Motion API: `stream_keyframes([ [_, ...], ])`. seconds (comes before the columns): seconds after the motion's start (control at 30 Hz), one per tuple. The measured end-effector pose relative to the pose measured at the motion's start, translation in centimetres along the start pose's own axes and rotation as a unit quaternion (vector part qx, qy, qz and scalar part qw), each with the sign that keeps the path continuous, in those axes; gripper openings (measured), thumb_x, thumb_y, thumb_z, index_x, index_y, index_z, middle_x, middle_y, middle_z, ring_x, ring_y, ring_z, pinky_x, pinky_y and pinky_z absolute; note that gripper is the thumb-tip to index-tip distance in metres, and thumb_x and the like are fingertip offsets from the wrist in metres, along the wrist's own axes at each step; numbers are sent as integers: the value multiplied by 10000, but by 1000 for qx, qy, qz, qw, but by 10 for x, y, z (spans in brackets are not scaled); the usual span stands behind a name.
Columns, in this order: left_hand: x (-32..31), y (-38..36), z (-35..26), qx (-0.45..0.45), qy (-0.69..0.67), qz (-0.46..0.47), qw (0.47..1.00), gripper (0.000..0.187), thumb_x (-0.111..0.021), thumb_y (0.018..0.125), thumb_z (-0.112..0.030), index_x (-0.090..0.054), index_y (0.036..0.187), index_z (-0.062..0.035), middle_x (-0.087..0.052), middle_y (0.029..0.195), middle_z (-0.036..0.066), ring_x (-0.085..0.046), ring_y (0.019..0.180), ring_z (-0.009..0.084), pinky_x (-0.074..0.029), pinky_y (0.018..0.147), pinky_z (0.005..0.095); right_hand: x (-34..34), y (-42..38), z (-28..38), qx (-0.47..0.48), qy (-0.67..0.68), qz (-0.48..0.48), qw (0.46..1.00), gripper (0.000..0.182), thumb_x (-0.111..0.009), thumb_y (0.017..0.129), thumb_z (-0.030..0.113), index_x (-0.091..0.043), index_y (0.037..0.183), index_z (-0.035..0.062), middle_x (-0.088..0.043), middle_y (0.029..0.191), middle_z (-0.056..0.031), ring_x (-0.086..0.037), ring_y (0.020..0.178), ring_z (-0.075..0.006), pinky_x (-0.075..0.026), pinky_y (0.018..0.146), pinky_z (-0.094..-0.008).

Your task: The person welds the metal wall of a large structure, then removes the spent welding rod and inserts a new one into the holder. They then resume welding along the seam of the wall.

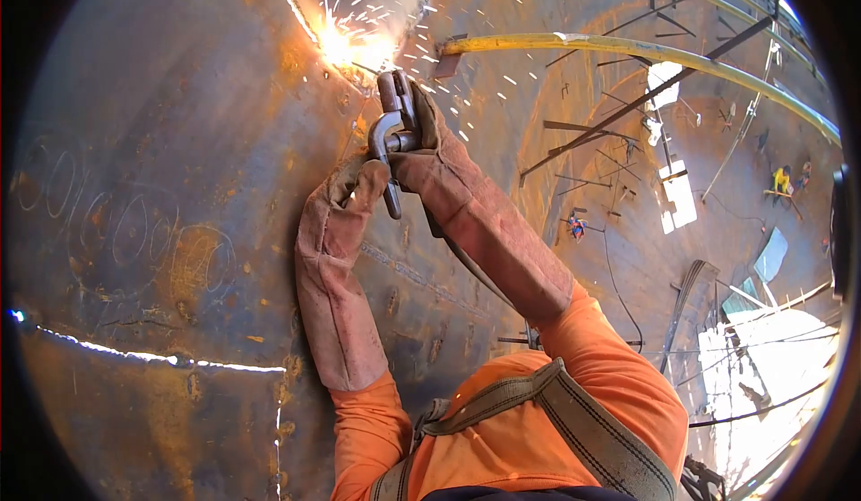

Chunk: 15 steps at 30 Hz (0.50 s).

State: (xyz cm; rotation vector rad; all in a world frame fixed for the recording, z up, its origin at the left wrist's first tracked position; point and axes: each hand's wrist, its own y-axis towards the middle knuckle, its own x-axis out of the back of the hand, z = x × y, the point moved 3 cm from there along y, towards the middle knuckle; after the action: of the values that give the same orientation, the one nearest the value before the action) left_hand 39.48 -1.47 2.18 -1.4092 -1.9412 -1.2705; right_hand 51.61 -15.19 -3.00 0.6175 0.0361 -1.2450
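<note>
Both my hands wear long brown leather welding gloves. My right hand (pixel 432 158) is closed around a dark metal electrode holder (pixel 389 133) with a curved lever. My left hand (pixel 352 187) is curled, its fingertips against the lower part of the lever; part of its grip is hidden. Just beyond the holder's jaws burns a bright welding arc (pixel 354 48), throwing sparks up and to the right. The glare hides the electrode's tip. It burns on a rusty steel plate wall (pixel 170 187), where a bright seam line runs up from the arc.
A yellow curved pipe (pixel 646 48) crosses at upper right, near dark steel bars (pixel 646 102). A glowing gap (pixel 161 357) runs along the plate at lower left. Far below are people (pixel 782 181) and bright openings (pixel 679 198). A harness strap (pixel 601 420) crosses my orange shirt.
</note>
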Motion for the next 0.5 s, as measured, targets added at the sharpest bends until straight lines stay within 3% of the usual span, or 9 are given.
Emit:
stream_keyframes([
  [0.07,0,1,0,-9,24,-4,1000,465,-641,1165,-466,-798,1344,-67,-833,1117,130,-762,1021,235,-590,913,410,-2,6,-15,213,-158,-54,963,1133,-997,791,296,-431,1751,94,-536,1641,-179,-589,1411,-308,-509,1211,-408],
  [0.13,-2,1,1,5,-27,11,1000,465,-642,1162,-478,-802,1333,-75,-830,1099,147,-766,1010,248,-589,902,410,-2,7,-23,196,-157,-57,966,1166,-1000,766,317,-426,1756,92,-528,1624,-196,-570,1423,-341,-494,1217,-418],
  [0.2,2,2,-6,5,5,18,1000,470,-650,1158,-485,-802,1332,-76,-831,1094,146,-766,1008,244,-588,897,408,-1,5,-14,180,-156,-61,969,1200,-1002,741,338,-421,1762,90,-519,1606,-213,-551,1436,-374,-478,1223,-428],
  [0.3,1,0,-3,15,24,29,999,465,-670,1150,-483,-805,1329,-76,-836,1093,131,-767,1010,234,-587,890,406,4,3,-3,127,-119,-27,984,1126,-994,761,305,-463,1736,117,-596,1470,-176,-607,1361,-356,-518,1168,-443],
  [0.37,2,-1,-4,21,12,28,999,456,-683,1147,-475,-809,1327,-75,-841,1095,116,-768,1014,228,-586,888,406,4,-3,0,83,-150,-67,983,956,-989,788,301,-564,1627,133,-669,1304,-118,-689,1205,-304,-580,1073,-428],
  [0.4,2,-1,-11,33,-26,35,999,453,-704,1140,-451,-801,1338,-56,-842,1126,117,-764,1019,221,-589,902,394,3,-15,-1,87,55,-70,992,795,-983,823,276,-610,1515,153,-676,1137,-41,-720,1058,-220,-623,952,-386],
  [0.43,2,-2,-15,46,-64,42,996,452,-725,1133,-427,-794,1349,-36,-842,1156,118,-760,1024,213,-591,916,383,5,-25,1,87,55,-68,992,795,-983,823,276,-610,1515,153,-676,1137,-41,-720,1058,-220,-623,952,-386],
  [0.5,3,1,-19,40,-96,55,993,441,-734,1132,-379,-776,1389,-23,-833,1181,109,-753,1030,204,-591,936,363,11,-42,11,-66,316,-7,946,756,-972,841,218,-601,1494,137,-688,1169,-23,-722,1075,-172,-625,920,-333],
])
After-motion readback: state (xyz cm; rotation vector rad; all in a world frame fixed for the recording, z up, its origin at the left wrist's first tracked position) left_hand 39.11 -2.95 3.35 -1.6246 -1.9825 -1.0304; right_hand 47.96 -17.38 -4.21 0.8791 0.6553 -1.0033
